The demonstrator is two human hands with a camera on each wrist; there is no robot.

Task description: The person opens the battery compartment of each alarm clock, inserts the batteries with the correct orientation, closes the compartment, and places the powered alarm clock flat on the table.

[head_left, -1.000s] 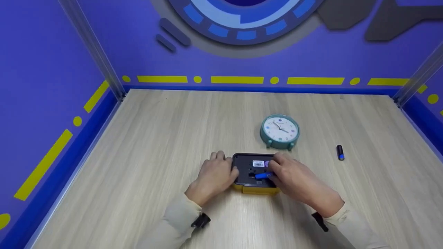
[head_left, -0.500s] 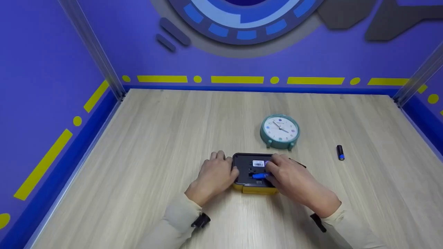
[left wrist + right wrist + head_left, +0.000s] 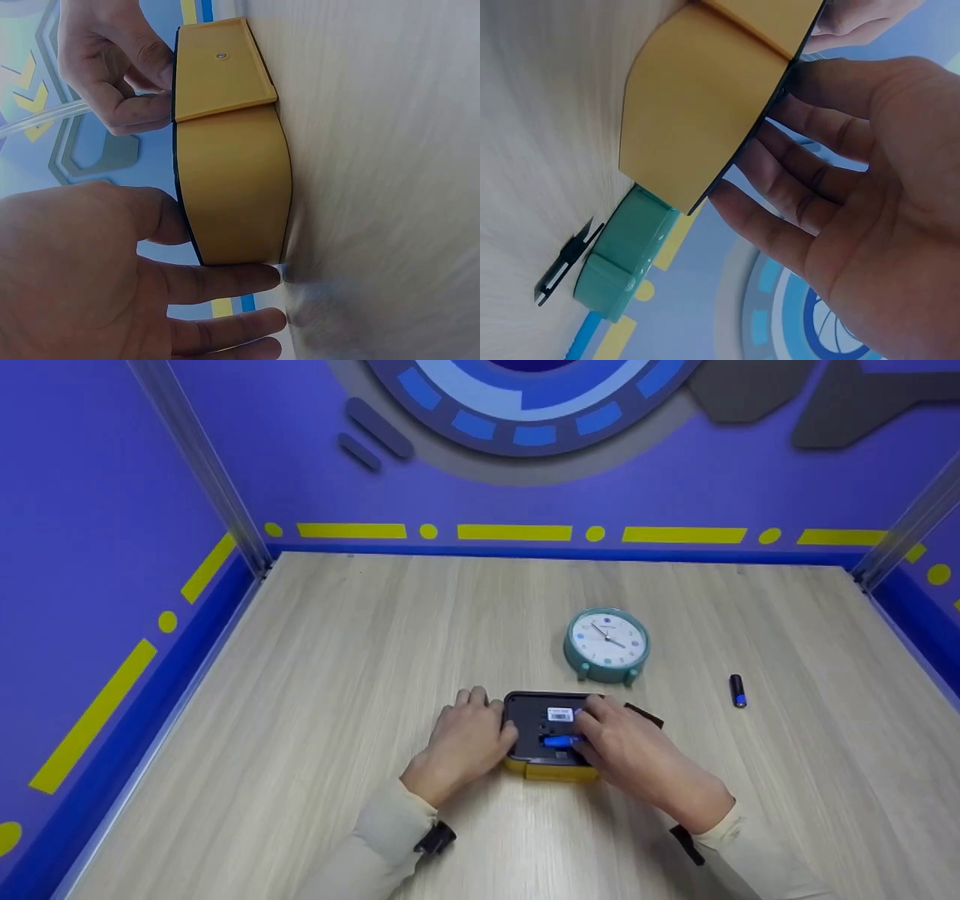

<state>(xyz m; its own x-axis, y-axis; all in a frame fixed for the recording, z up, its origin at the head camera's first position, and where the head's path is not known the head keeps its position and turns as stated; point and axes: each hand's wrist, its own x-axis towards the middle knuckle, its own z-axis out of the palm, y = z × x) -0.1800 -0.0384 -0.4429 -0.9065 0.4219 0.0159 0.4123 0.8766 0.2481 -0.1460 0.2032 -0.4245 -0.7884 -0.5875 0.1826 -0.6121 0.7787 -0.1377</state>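
A yellow device (image 3: 559,773) with a black back (image 3: 529,720) turned upward lies on the table; its front is hidden underneath. A barcode label sits on that back, above a battery slot. My left hand (image 3: 465,742) holds the device's left end, thumb on the back's edge and straight fingers along the side in the left wrist view. With bent fingers, my right hand (image 3: 630,742) pinches a blue battery (image 3: 559,742), which lies at the slot. The right fingertips (image 3: 799,79) reach over the device's edge in the right wrist view.
Behind the device, a green round clock (image 3: 607,639) lies face up. A dark battery with a blue end (image 3: 738,691) lies further right. Just beyond the right hand is a thin black piece (image 3: 646,715), shaped like a cover. Blue walls (image 3: 525,502) border the table.
My right hand has shifted slightly left, carrying the blue battery further over the slot. The thin black piece has come into view beside that hand. The left hand and device stay put.
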